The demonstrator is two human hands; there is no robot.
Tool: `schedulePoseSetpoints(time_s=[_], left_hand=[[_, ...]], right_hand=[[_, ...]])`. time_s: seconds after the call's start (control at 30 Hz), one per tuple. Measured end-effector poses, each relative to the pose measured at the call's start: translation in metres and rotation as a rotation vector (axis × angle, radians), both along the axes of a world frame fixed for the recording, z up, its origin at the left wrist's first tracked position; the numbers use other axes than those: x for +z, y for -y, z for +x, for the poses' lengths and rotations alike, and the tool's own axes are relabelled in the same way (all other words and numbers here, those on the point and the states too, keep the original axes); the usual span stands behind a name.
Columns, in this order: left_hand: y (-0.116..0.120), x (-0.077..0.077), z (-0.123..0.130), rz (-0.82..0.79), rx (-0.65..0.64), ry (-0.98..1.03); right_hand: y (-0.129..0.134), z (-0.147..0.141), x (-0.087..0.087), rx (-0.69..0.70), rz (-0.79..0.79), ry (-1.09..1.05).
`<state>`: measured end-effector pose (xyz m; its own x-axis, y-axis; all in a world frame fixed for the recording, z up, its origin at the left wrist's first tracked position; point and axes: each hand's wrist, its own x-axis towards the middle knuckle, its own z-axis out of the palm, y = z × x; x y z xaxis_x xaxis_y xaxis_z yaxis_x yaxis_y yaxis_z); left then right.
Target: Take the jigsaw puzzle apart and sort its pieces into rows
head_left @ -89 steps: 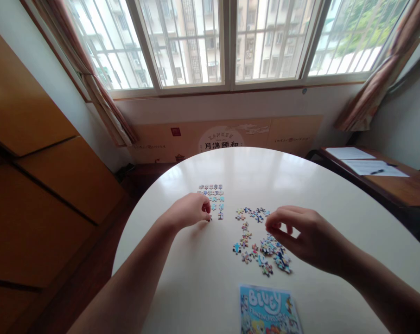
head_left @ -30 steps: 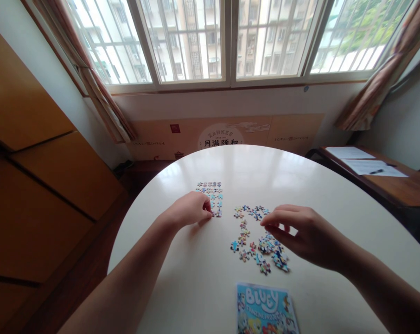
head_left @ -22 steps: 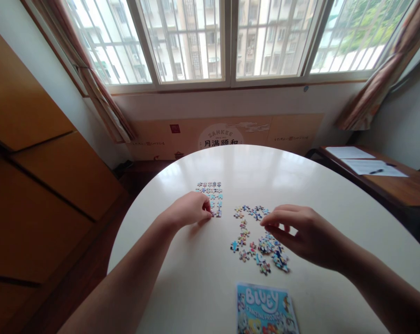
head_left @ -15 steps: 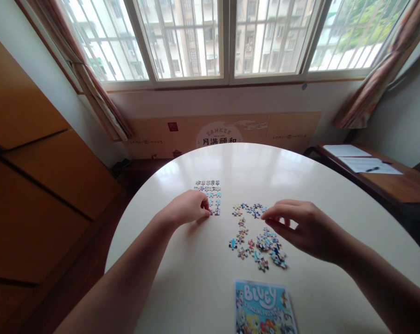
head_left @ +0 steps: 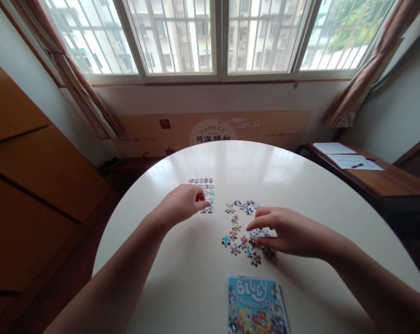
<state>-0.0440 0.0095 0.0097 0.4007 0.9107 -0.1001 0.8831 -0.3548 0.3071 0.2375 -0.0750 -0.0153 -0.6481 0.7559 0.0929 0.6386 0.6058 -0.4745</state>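
Small jigsaw puzzle pieces [head_left: 206, 186] lie in several neat rows on the left part of the white round table [head_left: 182, 287]. My left hand [head_left: 185, 203] hovers at the near left side of these rows, partly covering them. Its fingers are curled toward the thumb; whatever may be between them is hidden. To the right lies a loose heap of puzzle pieces [head_left: 253, 255], with more loose pieces [head_left: 234, 225] scattered beside it. Over the heap, my right hand [head_left: 277, 232] has thumb and fingers apart, thumb down at the pieces. I see nothing held there.
Nearest me on the table lies a blue picture sheet or booklet [head_left: 257, 306] marked BLUEY. At the right, a brown side table [head_left: 397, 181] carries papers [head_left: 352, 162] and a pen. Wooden cabinet doors [head_left: 29, 185] stand to the left, barred windows beyond.
My right hand has moved nearer and down over the loose heap, its fingers spreading. My left hand has risen slightly from the lowest row. The whole view has shifted a little.
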Motion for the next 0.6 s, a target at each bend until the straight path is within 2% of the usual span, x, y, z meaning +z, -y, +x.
schedulePoseSetpoints(time_s=[0.4,0.6], left_hand=[[0.006,-0.003,0.011,0.103,-0.068,0.048],[0.008,-0.003,0.013,0.123,-0.186,0.102]], right_hand=[[-0.001,-0.004,-0.008,0.044,0.012,-0.007],[-0.001,-0.007,-0.001,-0.015,-0.064,-0.156]])
